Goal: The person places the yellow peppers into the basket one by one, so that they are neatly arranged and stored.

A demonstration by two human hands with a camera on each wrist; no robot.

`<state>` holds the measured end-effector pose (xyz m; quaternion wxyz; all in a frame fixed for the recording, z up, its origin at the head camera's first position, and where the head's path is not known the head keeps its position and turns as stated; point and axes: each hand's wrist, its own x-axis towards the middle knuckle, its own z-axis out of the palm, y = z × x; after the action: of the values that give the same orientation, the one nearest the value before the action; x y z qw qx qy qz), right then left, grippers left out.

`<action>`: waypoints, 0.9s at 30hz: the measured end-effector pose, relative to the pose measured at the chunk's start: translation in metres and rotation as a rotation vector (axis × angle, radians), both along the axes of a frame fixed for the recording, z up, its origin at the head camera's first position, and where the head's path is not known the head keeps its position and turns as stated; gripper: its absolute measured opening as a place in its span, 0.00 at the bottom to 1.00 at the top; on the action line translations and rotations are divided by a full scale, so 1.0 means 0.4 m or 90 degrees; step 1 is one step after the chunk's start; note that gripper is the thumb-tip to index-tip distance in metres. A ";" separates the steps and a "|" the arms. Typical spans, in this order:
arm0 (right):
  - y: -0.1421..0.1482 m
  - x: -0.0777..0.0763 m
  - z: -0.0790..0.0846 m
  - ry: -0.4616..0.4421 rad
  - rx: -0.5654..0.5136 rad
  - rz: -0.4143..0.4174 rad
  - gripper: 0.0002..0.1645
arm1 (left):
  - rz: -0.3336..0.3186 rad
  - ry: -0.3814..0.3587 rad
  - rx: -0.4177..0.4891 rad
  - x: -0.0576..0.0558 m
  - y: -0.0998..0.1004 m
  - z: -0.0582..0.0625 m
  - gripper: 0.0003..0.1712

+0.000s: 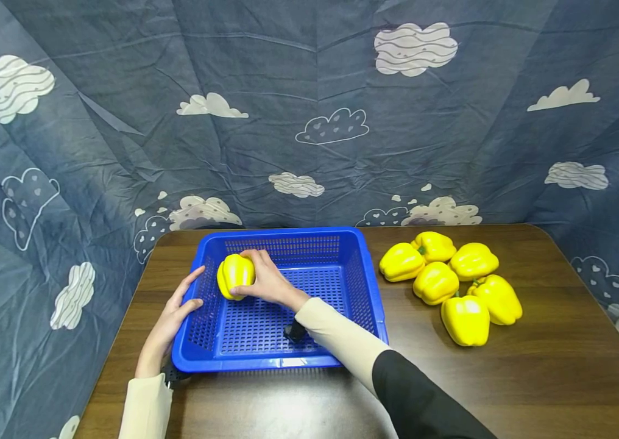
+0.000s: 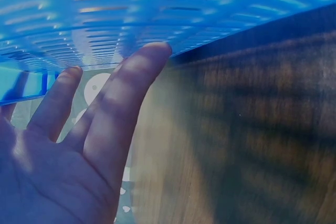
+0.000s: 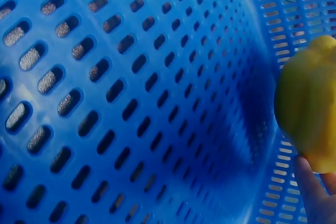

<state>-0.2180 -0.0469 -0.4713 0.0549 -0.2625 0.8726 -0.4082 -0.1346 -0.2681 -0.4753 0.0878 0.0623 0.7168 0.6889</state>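
In the head view, a blue plastic basket (image 1: 227,365) with slotted walls stands on the table. My right hand (image 1: 272,281) reaches inside and grips a yellow bell pepper (image 1: 232,275) near the left wall, thumb in front and fingers behind. That pepper (image 3: 310,103) also shows at the right edge of the right wrist view, the basket's slotted surface (image 3: 157,103) filling most of the rest. At the basket's left side, my left hand (image 1: 169,317) touches the rim. The left wrist view shows this hand (image 2: 89,140) with extended fingers against the slotted wall (image 2: 173,3).
On the brown wooden table (image 1: 551,366), right of the basket, several yellow bell peppers (image 1: 436,283) lie close together. A dark blue cloth (image 1: 265,152) with a cloud pattern hangs behind the table and along its sides. A small black device (image 1: 294,331) sits at the right wrist.
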 end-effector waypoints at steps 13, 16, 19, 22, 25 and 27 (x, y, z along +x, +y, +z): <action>-0.024 -0.002 -0.011 -0.010 0.019 -0.035 0.46 | 0.002 0.005 0.017 -0.003 0.000 -0.004 0.36; -0.023 -0.001 -0.011 -0.020 0.019 -0.036 0.47 | 0.001 0.002 0.010 -0.002 0.001 -0.005 0.36; -0.020 -0.001 -0.010 -0.030 0.019 -0.034 0.48 | 0.001 0.001 0.008 -0.001 0.002 -0.005 0.36; -0.019 -0.002 -0.008 -0.034 0.021 -0.030 0.47 | 0.002 0.001 0.013 0.000 0.002 -0.004 0.35; -0.017 -0.001 -0.005 -0.027 0.024 -0.026 0.46 | 0.002 0.003 0.020 0.000 0.001 -0.004 0.35; -0.016 0.001 -0.004 -0.018 0.026 -0.023 0.45 | 0.003 0.004 0.024 0.000 0.000 -0.003 0.35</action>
<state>-0.2177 -0.0533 -0.4727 0.0653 -0.2395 0.8845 -0.3949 -0.1346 -0.2680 -0.4766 0.0829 0.0641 0.7041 0.7023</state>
